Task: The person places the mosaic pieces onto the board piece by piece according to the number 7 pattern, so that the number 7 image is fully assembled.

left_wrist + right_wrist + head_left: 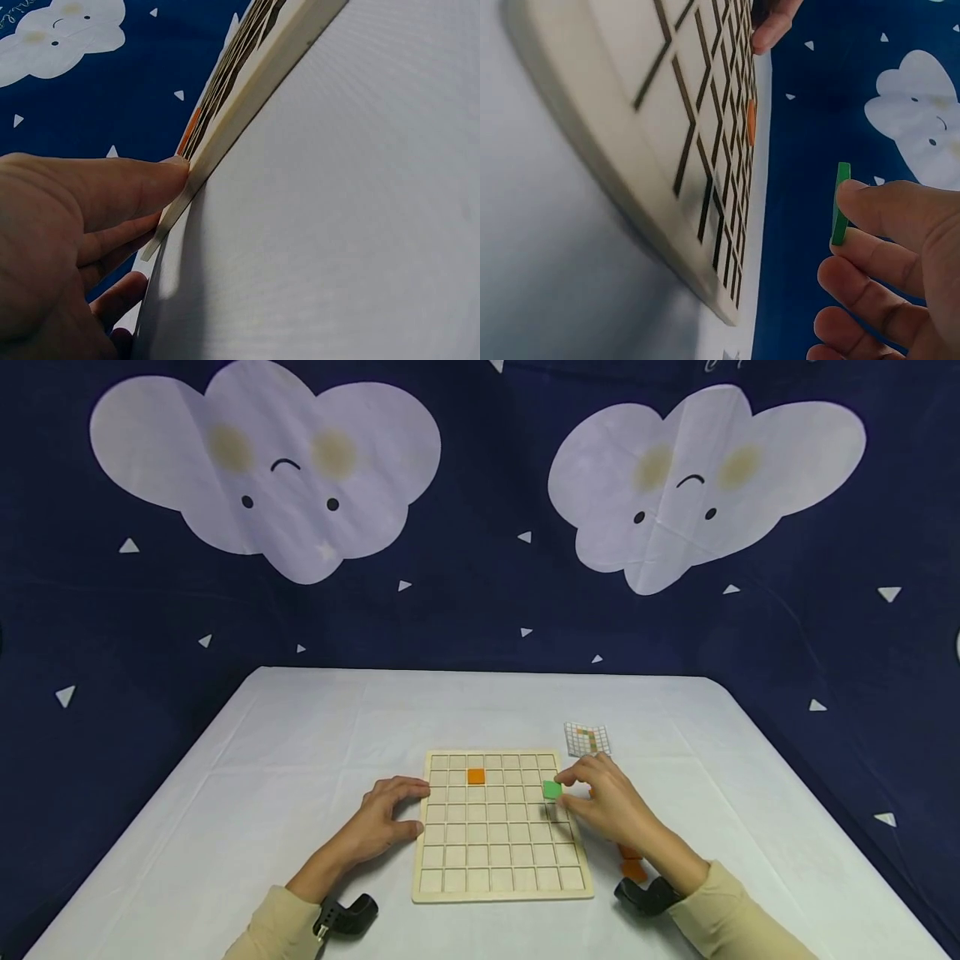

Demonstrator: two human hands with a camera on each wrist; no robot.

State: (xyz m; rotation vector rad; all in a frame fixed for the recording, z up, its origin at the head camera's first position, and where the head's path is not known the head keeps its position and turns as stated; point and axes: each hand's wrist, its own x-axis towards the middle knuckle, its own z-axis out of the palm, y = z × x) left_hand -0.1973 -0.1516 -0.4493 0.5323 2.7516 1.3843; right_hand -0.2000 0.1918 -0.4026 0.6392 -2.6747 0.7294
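A pale wooden grid board [498, 833] lies flat on the white table, divided into square cells by raised ridges. One orange square tile [476, 776] sits in a cell near its far side. My right hand [611, 802] pinches a thin green square tile [841, 204] between thumb and index finger, above the board's right side; the other fingers curve below it in the right wrist view. On the opposite side, my left hand [375, 827] touches the board's left edge with its fingertips and thumb, the fingers spread and relaxed.
A small card with a printed coloured grid [587, 739] lies past the board's far right corner. Several orange tiles [633, 869] are on the table right of the board, partly hidden under the right forearm. Behind the table hangs a dark blue cloth with clouds [480, 610].
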